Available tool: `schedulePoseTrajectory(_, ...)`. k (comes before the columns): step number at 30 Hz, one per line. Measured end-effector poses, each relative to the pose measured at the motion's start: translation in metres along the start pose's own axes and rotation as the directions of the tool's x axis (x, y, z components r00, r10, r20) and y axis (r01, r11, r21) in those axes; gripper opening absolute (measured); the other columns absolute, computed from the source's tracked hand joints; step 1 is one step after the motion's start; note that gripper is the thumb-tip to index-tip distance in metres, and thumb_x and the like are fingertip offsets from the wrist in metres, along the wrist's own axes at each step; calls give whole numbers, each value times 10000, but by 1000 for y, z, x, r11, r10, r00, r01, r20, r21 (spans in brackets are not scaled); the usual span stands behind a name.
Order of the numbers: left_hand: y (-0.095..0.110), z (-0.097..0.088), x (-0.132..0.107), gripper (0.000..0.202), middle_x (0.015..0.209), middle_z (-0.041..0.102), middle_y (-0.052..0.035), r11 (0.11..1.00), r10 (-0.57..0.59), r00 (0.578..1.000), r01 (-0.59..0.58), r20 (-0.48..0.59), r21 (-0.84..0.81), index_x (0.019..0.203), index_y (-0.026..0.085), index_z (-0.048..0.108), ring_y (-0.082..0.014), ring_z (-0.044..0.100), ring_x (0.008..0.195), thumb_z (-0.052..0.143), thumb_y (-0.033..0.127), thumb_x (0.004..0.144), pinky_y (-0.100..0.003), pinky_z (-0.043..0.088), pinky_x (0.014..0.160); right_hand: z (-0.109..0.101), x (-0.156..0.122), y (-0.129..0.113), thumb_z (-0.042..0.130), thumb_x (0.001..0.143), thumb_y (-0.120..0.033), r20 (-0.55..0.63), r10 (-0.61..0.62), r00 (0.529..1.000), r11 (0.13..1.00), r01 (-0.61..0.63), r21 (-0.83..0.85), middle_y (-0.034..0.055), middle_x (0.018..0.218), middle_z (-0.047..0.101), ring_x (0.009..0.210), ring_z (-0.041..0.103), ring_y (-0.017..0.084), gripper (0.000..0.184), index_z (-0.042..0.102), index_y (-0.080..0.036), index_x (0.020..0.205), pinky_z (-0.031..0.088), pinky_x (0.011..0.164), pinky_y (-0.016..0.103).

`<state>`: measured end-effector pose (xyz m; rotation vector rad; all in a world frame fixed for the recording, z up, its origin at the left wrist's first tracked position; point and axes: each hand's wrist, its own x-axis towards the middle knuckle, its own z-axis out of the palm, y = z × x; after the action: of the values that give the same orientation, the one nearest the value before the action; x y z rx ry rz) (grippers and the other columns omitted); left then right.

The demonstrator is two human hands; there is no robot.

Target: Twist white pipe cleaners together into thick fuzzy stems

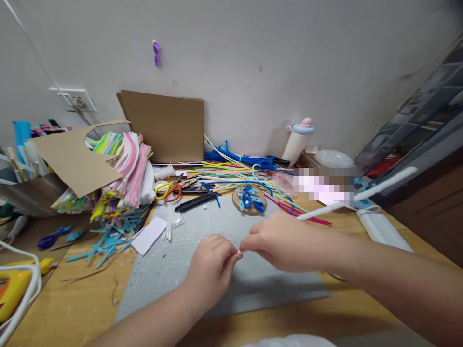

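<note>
A fuzzy white pipe cleaner (354, 198) runs from my right hand (285, 241) up toward the right. My right hand is closed around it, with the thumb and finger pinched close to my left hand (213, 262). The left fingers are pinched too, and a tiny white tip shows between the two hands. Both hands hover over the grey cutting mat (173, 274). Just beyond them, a round cardboard piece (237, 205) carries a blue pipe-cleaner flower (249, 198) with a white centre.
Scissors (173, 191), a black pen-like tool (195, 201) and a white card (149, 235) lie left of centre. Loose coloured pipe cleaners (224, 173) spread along the back. Bundled pipe cleaners (126, 178) and a yellow glue gun (16, 289) are at left; a bottle (294, 144) stands back right.
</note>
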<state>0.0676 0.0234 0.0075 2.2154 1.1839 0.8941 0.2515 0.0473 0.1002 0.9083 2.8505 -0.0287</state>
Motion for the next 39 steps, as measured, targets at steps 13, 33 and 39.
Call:
schedulePoseTrajectory(13, -46, -7, 9, 307, 609, 545, 16, 625, -663, 723, 388, -197, -678, 637, 196, 484, -146, 501, 612, 587, 461, 751, -251, 399, 608, 44, 99, 113, 331, 880, -168, -566, 384, 730, 897, -148, 418, 113, 1070, 607, 1048, 526, 223, 328, 601, -188, 1065, 379, 926, 400)
schedulePoseTrajectory(33, -67, -9, 12, 329, 624, 557, 13, 570, -745, 630, 432, -219, -699, 645, 190, 505, -144, 496, 621, 611, 489, 731, -237, 395, 606, 85, 181, 179, 459, 715, -14, -110, 319, 941, 860, -239, 452, 87, 999, 665, 963, 579, 201, 328, 701, -139, 898, 396, 879, 271)
schedulePoseTrajectory(39, -68, -8, 11, 325, 633, 563, 15, 550, -751, 630, 434, -196, -714, 649, 192, 502, -137, 480, 618, 604, 487, 739, -229, 382, 599, 94, 187, 186, 536, 655, 1, -27, 327, 945, 813, -267, 517, 31, 939, 695, 913, 609, 196, 301, 723, -189, 793, 416, 829, 232)
